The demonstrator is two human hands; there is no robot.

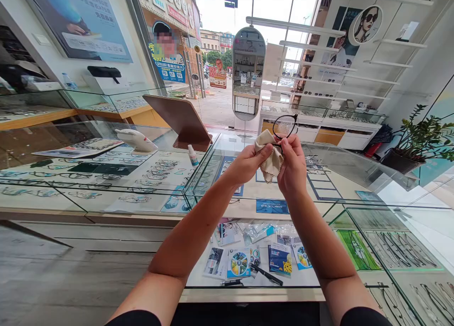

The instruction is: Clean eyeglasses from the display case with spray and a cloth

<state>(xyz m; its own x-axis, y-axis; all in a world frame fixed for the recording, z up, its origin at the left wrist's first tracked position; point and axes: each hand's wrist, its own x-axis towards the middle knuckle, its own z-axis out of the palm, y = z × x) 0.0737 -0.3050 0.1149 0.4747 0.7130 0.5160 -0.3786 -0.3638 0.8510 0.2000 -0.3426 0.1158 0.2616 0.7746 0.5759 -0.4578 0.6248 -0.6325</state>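
Note:
Above the glass counter, both my hands are raised together around a pair of dark-rimmed eyeglasses. One round lens stands upright over my fingers, and its surface looks speckled with droplets. My left hand pinches a cream cleaning cloth, which is folded about the lower lens and hides most of it. With fingers closed, my right hand grips the frame of the eyeglasses near the cloth. The exact contact of the fingertips is partly hidden by the cloth.
A small white spray bottle stands on the counter by a brown tilted mirror stand and a white hand-shaped display. Rows of eyeglasses lie under glass. A black pen lies among leaflets below. A potted plant is at right.

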